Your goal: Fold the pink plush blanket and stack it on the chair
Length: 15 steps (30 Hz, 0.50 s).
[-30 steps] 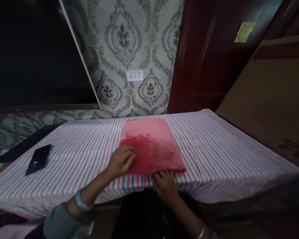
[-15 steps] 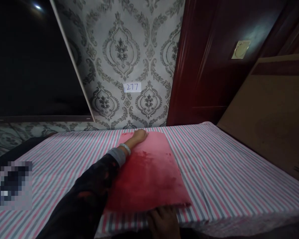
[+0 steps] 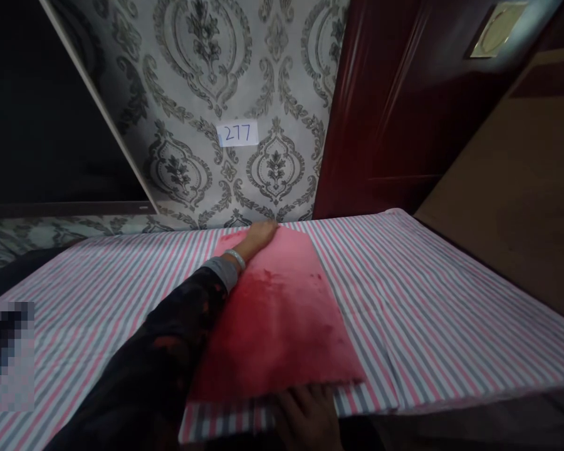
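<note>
A red cloth (image 3: 286, 313), with a soft nap and darker and lighter patches, lies stretched lengthwise on a striped tablecloth. My left hand (image 3: 262, 234), with a pale bracelet at the wrist, reaches to the cloth's far edge. Its fingers are closed there, and the fingertips are partly hidden. At the near edge, my right hand (image 3: 305, 410) is in shadow, with bent fingers on the cloth's frayed border. My left sleeve covers part of the cloth's left side.
The striped tablecloth (image 3: 432, 319) covers the table up to the wall. A dark screen (image 3: 51, 113) hangs at left. A large cardboard box (image 3: 517, 194) stands at right, before a dark red wooden panel (image 3: 371, 125). A paper label (image 3: 237, 133) reads 277.
The view has shifted, so the wall and table sit higher in the picture. Both hands stay at the two ends of the red cloth, which still lies flat.
</note>
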{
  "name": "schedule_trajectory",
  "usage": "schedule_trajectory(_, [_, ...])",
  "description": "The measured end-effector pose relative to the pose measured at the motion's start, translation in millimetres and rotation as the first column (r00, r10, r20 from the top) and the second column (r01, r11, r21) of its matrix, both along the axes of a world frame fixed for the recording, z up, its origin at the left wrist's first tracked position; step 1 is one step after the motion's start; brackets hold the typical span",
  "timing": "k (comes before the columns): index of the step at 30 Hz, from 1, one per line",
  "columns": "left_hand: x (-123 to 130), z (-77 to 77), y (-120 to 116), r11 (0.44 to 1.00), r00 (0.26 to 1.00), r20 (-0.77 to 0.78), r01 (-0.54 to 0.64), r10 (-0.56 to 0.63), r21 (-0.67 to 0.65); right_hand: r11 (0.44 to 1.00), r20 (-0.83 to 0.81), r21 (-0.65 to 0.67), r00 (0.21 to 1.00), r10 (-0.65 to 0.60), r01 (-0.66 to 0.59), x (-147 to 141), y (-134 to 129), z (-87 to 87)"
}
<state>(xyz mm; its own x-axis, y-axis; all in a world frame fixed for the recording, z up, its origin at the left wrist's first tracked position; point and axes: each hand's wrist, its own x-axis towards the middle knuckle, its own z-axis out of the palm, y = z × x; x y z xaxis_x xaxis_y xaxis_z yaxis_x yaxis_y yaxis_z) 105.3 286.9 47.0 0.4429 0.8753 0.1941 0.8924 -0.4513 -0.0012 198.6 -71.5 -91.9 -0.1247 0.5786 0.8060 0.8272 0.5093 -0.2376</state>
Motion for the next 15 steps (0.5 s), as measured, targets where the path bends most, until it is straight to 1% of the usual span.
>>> schedule_trajectory(2, [-1.6, -1.7, 9.1, 1.0, 1.0, 0.013, 0.016, -0.016, -0.009, 0.999, 0.074, -0.041, 0.997, -0.018, 0.021, 2.9, -2.0, -1.7])
schedule_trajectory(5, [-2.0, -9.6, 15.3, 0.997, 0.999, 0.019, 0.049, -0.048, -0.054, 0.995, 0.159, -0.092, 0.987, -0.012, 0.027, 6.2, -4.0, -3.7])
schedule_trajectory(7, [-3.1, -13.3, 15.1, 0.994, 0.997, 0.028, 0.07, -0.068, -0.08, 0.995, 0.144, -0.092, 0.989, -0.021, 0.034, 6.6, -4.0, -3.0])
schedule_trajectory(9, [-8.1, -12.2, 12.8, 0.992, 0.995, 0.048, 0.086, -0.082, -0.088, 0.995, 0.12, -0.093, 0.993, -0.021, 0.032, 6.0, -3.8, 0.4])
schedule_trajectory(12, [-28.0, -4.8, 7.3, 0.992, 0.994, 0.084, 0.078, -0.07, -0.096, 0.991, 0.103, -0.126, 0.994, -0.028, 0.041, 5.1, -5.3, 10.5])
schedule_trajectory(15, [-61.2, -0.5, 1.0, 0.993, 0.993, 0.119, 0.029, -0.015, -0.117, 0.982, 0.1, -0.181, 0.994, -0.04, 0.058, 4.5, -7.8, 22.8])
